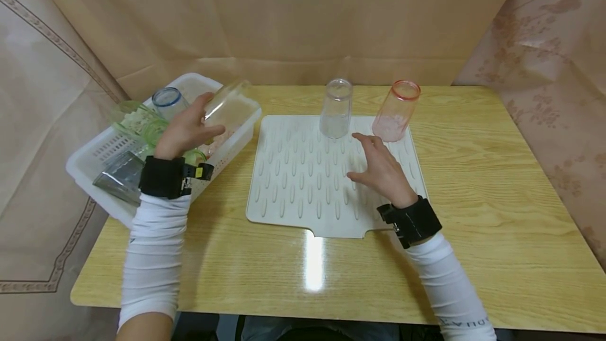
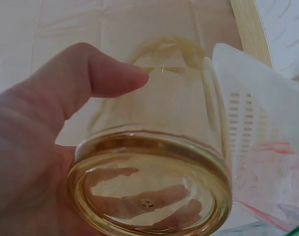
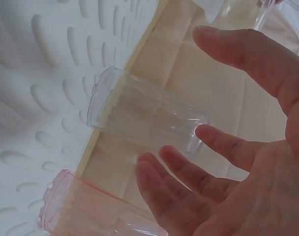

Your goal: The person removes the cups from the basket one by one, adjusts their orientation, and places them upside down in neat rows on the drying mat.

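My left hand (image 1: pixel 186 126) grips a yellow-tinted drinking glass (image 2: pixel 154 108) over the white basket (image 1: pixel 251 120); in the left wrist view the thumb lies along its side, and fingers show through its base. My right hand (image 1: pixel 381 170) is spread over the white ridged drying mat (image 1: pixel 293 172), holding nothing. At the mat's back edge a clear glass (image 1: pixel 337 109) and a pink glass (image 1: pixel 396 112) stand upside down, just beyond the right fingertips. In the basket are a blue-rimmed glass (image 1: pixel 168 100), green glasses (image 1: pixel 147 125) and a grey glass (image 1: pixel 120 175) on its side.
The wooden table (image 1: pixel 497 199) extends right of the mat and in front of it. A beige cloth (image 1: pixel 293 20) hangs behind its back edge, and a flowered cloth (image 1: pixel 558 78) hangs at the right. Pink glassware (image 2: pixel 272 182) lies in the basket, partly hidden by the left hand.
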`<action>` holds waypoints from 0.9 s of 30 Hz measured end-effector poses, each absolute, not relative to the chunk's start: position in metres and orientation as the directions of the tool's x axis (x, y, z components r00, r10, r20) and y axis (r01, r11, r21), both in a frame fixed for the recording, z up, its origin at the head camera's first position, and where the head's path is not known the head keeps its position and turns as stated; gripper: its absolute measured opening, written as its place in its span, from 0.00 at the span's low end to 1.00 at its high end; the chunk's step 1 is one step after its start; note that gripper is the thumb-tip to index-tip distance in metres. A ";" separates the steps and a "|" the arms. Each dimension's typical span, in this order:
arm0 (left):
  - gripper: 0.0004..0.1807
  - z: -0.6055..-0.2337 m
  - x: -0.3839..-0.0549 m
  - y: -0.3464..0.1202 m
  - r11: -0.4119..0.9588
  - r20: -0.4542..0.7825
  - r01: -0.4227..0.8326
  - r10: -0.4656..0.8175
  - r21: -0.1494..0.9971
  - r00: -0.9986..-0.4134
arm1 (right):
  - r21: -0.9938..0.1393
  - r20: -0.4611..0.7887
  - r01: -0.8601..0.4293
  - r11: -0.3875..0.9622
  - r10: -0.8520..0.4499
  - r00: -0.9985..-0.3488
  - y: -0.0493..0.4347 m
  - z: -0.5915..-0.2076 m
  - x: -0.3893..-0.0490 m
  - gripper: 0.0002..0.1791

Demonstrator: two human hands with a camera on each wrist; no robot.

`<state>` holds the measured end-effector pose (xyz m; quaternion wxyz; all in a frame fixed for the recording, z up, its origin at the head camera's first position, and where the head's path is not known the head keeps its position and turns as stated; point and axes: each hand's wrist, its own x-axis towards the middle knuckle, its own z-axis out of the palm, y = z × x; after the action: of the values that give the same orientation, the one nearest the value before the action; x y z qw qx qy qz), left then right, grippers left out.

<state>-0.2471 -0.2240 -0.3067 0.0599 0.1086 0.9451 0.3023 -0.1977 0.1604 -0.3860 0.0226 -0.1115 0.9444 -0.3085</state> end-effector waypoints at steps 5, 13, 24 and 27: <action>0.41 -0.302 -0.249 -0.217 0.803 -0.023 0.209 0.267 0.558 -0.963 | -0.588 0.027 -0.198 0.784 -0.225 -0.974 0.159 -0.383 -0.197 0.48; 0.43 -0.297 -0.250 -0.201 0.836 -0.037 0.234 0.290 0.496 -0.956 | -0.586 0.035 -0.206 0.784 -0.230 -0.973 0.157 -0.380 -0.195 0.49; 0.43 -0.300 -0.251 -0.182 0.805 0.008 0.317 0.362 0.502 -0.932 | -0.591 0.049 -0.213 0.778 -0.229 -0.972 0.154 -0.376 -0.192 0.49; 0.42 -0.302 -0.252 -0.178 0.809 0.011 0.335 0.377 0.484 -0.926 | -0.589 0.060 -0.221 0.777 -0.231 -0.971 0.154 -0.375 -0.192 0.49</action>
<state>-0.2517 -0.1777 -0.3022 0.0426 0.1875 0.9500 0.2462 -0.1921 0.1537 -0.3754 0.0076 -0.1198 0.9426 -0.3115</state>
